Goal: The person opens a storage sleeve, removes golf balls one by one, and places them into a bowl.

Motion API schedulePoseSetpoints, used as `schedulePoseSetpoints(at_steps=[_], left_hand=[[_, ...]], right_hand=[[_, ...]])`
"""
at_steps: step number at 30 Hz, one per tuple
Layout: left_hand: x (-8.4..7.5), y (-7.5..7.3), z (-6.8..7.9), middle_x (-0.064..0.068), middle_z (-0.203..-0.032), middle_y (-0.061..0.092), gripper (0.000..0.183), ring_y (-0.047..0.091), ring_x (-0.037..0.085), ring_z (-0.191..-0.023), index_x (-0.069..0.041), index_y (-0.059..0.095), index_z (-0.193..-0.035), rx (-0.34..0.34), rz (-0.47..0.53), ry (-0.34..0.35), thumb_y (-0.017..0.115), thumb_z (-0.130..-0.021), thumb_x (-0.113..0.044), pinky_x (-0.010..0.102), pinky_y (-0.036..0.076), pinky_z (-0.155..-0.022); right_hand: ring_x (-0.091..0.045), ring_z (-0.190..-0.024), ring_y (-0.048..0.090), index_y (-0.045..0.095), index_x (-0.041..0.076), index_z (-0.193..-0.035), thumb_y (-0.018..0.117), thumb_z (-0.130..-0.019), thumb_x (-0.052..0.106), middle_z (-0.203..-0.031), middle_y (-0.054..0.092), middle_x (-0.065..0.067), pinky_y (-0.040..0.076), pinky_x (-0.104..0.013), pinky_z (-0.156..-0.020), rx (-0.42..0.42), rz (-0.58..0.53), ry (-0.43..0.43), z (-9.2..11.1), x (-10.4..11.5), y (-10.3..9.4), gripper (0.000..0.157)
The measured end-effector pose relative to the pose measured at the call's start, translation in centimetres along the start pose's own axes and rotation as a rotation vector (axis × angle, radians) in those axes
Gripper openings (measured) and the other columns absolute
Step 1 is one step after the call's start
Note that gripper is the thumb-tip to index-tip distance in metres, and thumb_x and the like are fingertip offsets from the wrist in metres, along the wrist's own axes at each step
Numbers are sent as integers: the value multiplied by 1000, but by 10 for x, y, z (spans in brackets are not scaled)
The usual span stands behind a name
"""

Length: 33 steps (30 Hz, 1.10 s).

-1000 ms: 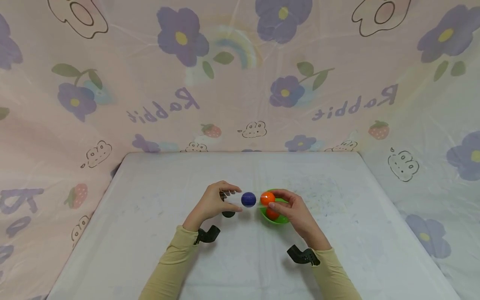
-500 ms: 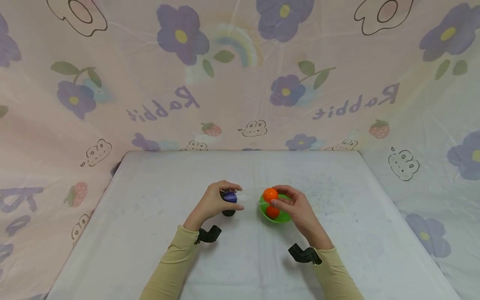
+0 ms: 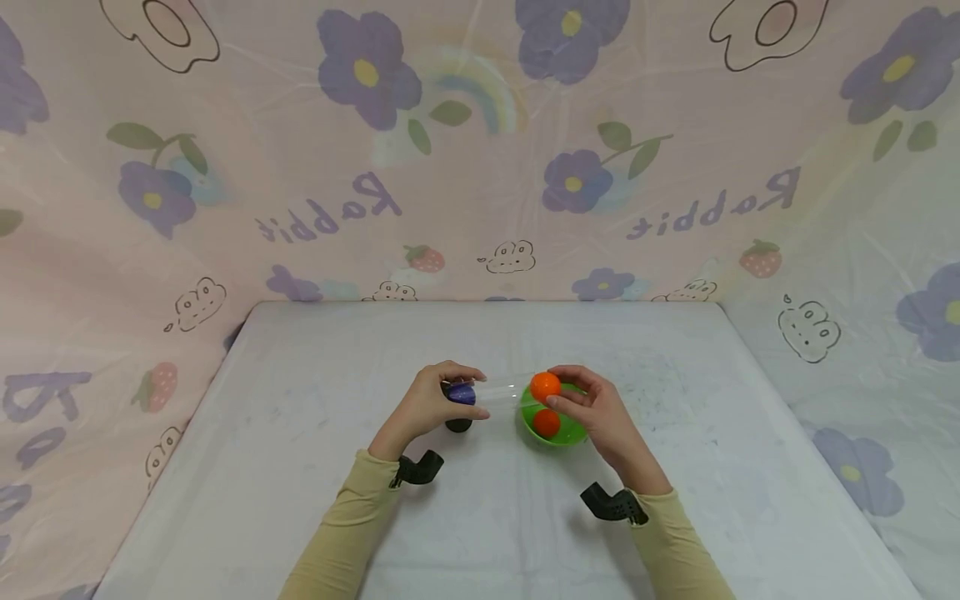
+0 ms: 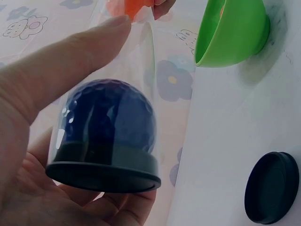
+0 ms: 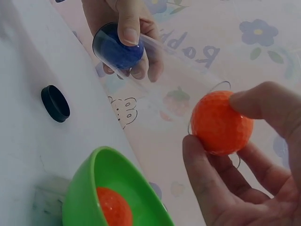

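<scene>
A clear tube (image 3: 501, 392) lies tilted in the air, its lower end gripped by my left hand (image 3: 423, 407). Inside that end, a dark blue dimpled golf ball (image 4: 110, 113) sits against the black cap (image 4: 103, 176) that closes the tube. At the tube's upper, open mouth my right hand (image 3: 609, 417) pinches an orange golf ball (image 5: 221, 123) between thumb and fingers. The tube's rim shows just behind this ball in the right wrist view. Below the right hand stands a green bowl (image 5: 77, 197) with another orange golf ball (image 3: 547, 423) in it.
A loose black cap (image 4: 272, 188) lies on the white-covered table (image 3: 480, 517), below the left hand and left of the bowl. Patterned cloth (image 3: 480, 167) hangs behind the table and along both sides. Each wrist carries a black mount (image 3: 422, 468).
The blue golf ball has slid left along the tube, from its middle to the capped end. My right hand has shifted slightly right and up with the orange golf ball; the left hand stays nearly still.
</scene>
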<state>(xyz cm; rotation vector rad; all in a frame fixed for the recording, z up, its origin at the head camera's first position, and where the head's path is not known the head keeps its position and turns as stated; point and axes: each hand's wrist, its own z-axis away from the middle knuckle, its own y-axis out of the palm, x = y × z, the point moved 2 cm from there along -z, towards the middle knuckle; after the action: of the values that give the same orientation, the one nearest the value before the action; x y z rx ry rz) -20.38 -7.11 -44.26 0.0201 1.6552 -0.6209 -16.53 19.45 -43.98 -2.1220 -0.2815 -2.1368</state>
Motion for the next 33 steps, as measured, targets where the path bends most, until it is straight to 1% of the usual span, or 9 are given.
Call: schedulePoseSetpoints(at_steps=[8,14,19,26,33], left_hand=[[2,0,1,8,-117,62,48,55,20,-101,-28,71,-107,7,-7,-3,91,-63,-33,38,48,-86],[3,-1,2,7,-116,62,49,55,20,-101,-27,71,-107,-4,0,2,91,-63,-32,38,48,-85],[3,-2,3,8,-116,62,50,55,20,-101,-24,71,-109,-9,-1,6,91,-63,-31,38,48,-86],[4,-3,3,8,-116,62,48,55,20,-102,-27,71,-107,-9,-6,-2,91,-63,-29,38,48,-86],[5,-3,2,9,-116,62,49,55,20,-101,-25,71,-108,-5,-10,0,91,-63,-30,38,48,-85]], right_hand=[[-20,-106,62,52,-2,-126,72,-86,8,-126,52,-17,50,-29,-88,-8,17,-8,1,-1,-5,46],[-20,-106,62,51,0,-127,72,-86,10,-126,52,-17,49,-28,-89,-24,40,-3,1,-1,-11,46],[-20,-105,63,51,0,-128,72,-86,11,-126,52,-18,48,-27,-90,-28,53,3,0,-1,-16,47],[-20,-104,62,51,0,-128,71,-87,13,-127,50,-18,48,-26,-89,-29,90,21,0,0,-20,47],[-19,-103,63,51,-1,-127,71,-87,10,-127,51,-19,49,-27,-88,-15,65,17,1,1,-21,46]])
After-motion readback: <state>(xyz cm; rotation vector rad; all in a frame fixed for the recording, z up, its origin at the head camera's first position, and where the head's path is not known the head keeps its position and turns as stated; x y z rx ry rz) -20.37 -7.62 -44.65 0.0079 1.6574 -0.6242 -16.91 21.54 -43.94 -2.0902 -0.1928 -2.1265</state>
